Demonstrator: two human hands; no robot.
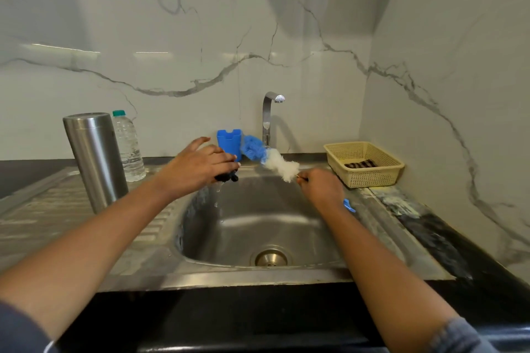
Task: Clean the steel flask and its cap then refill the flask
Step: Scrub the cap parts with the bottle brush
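The steel flask (pixel 96 159) stands upright on the drainboard left of the sink, without its cap. My left hand (pixel 198 165) holds a small black cap (pixel 227 177) over the sink's back left corner, and water drips from it. My right hand (pixel 321 188) grips the handle of a bottle brush (pixel 279 166) with white and blue bristles; the brush points up and left towards the tap, a short gap from the cap. The blue end of the handle sticks out below my right wrist.
The steel sink (pixel 258 226) has a drain at its front. The tap (pixel 269 117) is at the back, with no water running. A blue holder (pixel 229 143) stands beside it. A clear water bottle (pixel 129 146) stands behind the flask. A beige basket (pixel 364 163) is at the right.
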